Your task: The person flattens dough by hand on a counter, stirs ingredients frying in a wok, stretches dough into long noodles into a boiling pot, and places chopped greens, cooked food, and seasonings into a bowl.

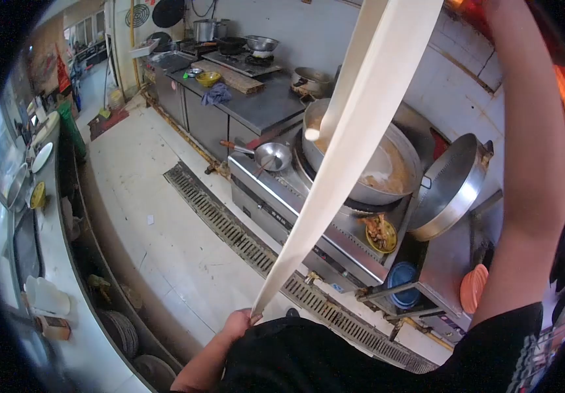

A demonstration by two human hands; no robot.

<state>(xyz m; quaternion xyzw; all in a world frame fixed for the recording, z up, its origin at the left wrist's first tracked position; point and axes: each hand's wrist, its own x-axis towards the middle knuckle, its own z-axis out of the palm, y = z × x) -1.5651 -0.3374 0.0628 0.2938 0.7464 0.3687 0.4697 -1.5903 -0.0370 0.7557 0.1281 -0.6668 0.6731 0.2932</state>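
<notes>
Head camera: worn on the person's head, a first-person view from above the black shirt [348,357]
Facing: forward and steeply down, with the large pot [411,154] right of centre
Lens: very wide, edges bowed, corners dark
Slant: floor grate [220,220] runs diagonally from upper left to lower right
Closest: raised right arm [534,144] and pale strip [361,118], which cuts across the pot
Lower edge: left hand [236,322], near the camera
Farthest: the passage [95,85], upper left

Strip [356,131], centre: plain cream. Shirt [335,360], bottom: black. Tub [403,285], lower right: blue. Grate [220,218], mid-frame: shows dark bars.
</notes>
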